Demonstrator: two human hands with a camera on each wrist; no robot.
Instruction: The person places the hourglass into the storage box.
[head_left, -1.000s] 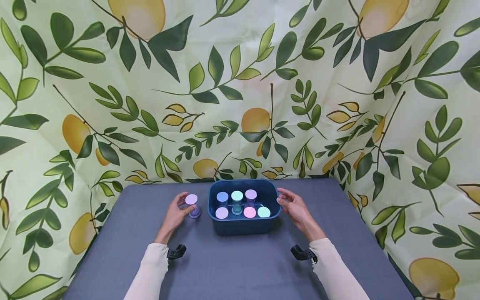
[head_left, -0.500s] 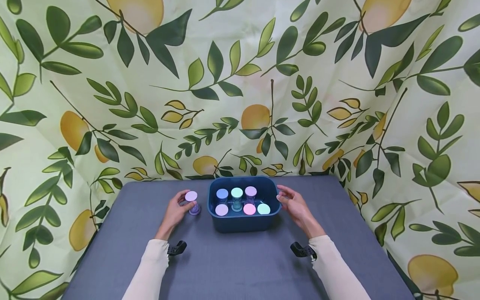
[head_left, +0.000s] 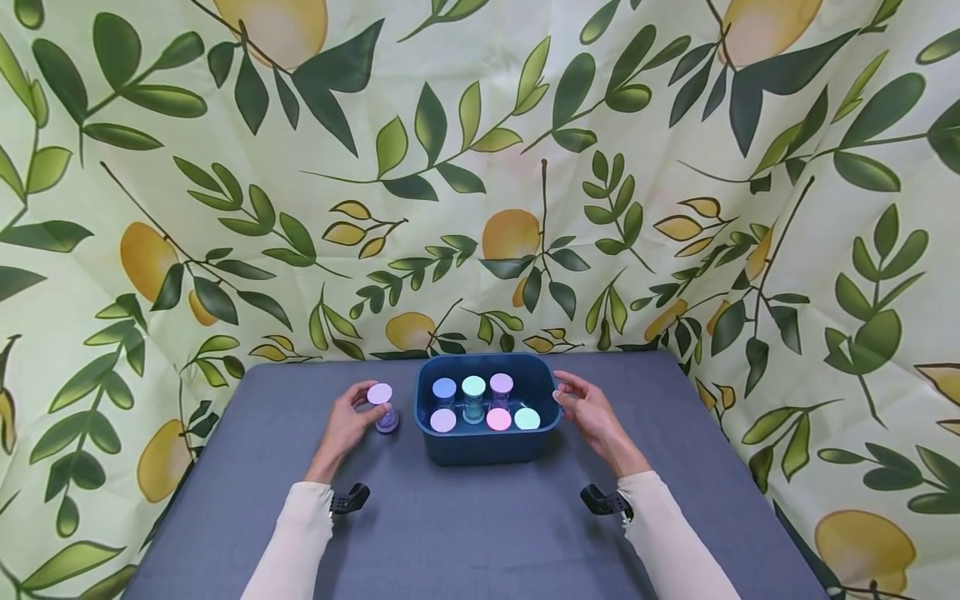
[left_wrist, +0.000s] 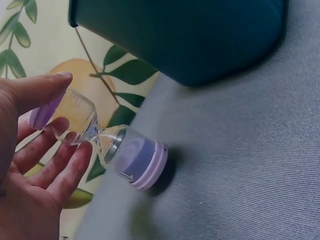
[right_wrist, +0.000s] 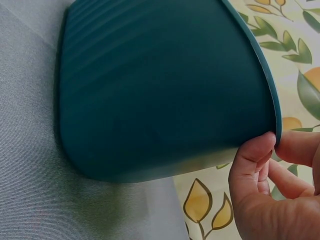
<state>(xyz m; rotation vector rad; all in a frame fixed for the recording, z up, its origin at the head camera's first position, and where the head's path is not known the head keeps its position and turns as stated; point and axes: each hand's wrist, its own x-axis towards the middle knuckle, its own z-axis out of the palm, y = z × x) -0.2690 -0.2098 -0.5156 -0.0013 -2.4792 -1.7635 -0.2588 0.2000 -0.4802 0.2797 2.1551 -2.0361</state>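
Sand timer [head_left: 382,406], lilac-capped, is standing upright on the grey worktop [head_left: 480,533] just to the left of the dark teal bin [head_left: 486,446], its long axis running straight up from the cloth. The left hand [head_left: 347,427] is gripping it from the left side, thumb and fingers curling round the upper bulb just under the top cap, while the bottom cap is resting on the worktop. The bin lies to the right of that hand, close by but not touching the timer, so the timer is sitting between hand and bin wall. The right hand [head_left: 592,414] is holding the bin's right rim, thumb pinching the edge, and is well apart from the timer; the left hand is clearly the nearer one.

Inside the bin, five more timers [head_left: 474,398] are standing upright, their caps showing blue, green, lilac, pink and mint.

The head view is giving the overall layout but is hiding the grip itself. The left wrist view is showing the timer [left_wrist: 102,140] as clear glass with a narrow waist, the fingers [left_wrist: 65,165] wrapping the upper bulb and the lower cap meeting the cloth. The right wrist view is showing only the bin's outer wall [right_wrist: 165,95] and the thumb [right_wrist: 252,160] pressing up against its rim.
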